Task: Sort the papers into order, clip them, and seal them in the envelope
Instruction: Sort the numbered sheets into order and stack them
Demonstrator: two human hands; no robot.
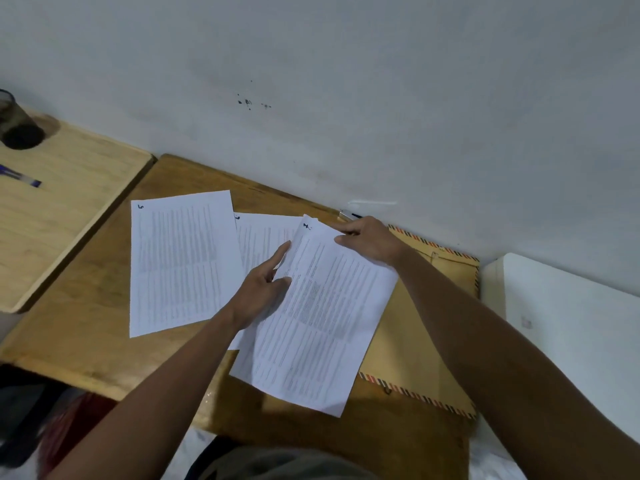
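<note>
A small stack of printed sheets (322, 317), hand-numbered at the top corner, is held over the wooden table (79, 327). My right hand (367, 240) pinches its top edge. My left hand (263, 289) grips its left edge, thumb on top and index finger stretched out. A single sheet marked 5 (180, 261) lies flat to the left. Another sheet (263, 237) lies between them, partly covered by my left hand and the stack. A brown envelope with a striped border (426, 327) lies under the stack at the right. A small clip-like object (348, 214) sits by the wall.
A lighter wooden tray (69, 202) stands at the left with a blue pen (24, 177) and a dark mesh cup (17, 126). A white box (568, 327) sits at the right. The wall runs close behind the table.
</note>
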